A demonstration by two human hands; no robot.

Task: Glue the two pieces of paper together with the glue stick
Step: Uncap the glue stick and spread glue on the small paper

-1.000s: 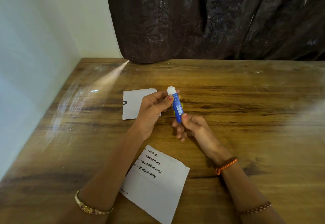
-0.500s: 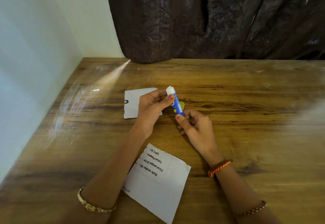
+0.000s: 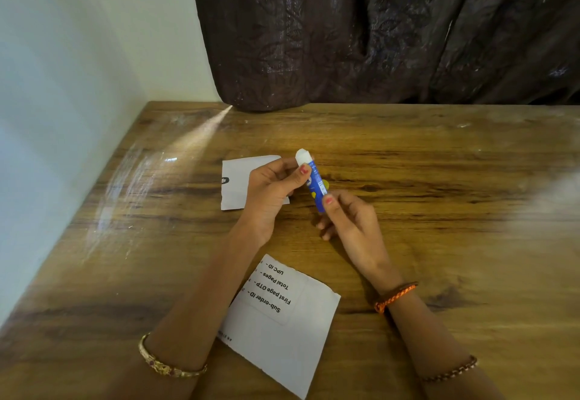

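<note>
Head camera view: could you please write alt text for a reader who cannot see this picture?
Two hands hold a blue glue stick above a wooden table: the left hand grips it near its white tip, the right hand pinches its lower end. One paper piece lies behind the left hand; a printed paper piece lies nearer, partly under the left forearm.

Setting: a room in a home, most likely. Wooden table (image 3: 439, 164) with a worn, smudged laminate top is standing pushed into a corner, its left edge running along a plain pale wall (image 3: 78, 54). Dark brown patterned curtain (image 3: 376, 29) is hanging across the far side, its hem resting on the tabletop. Daylight is streaking in from the far left, glaring across the wood grain.
</note>
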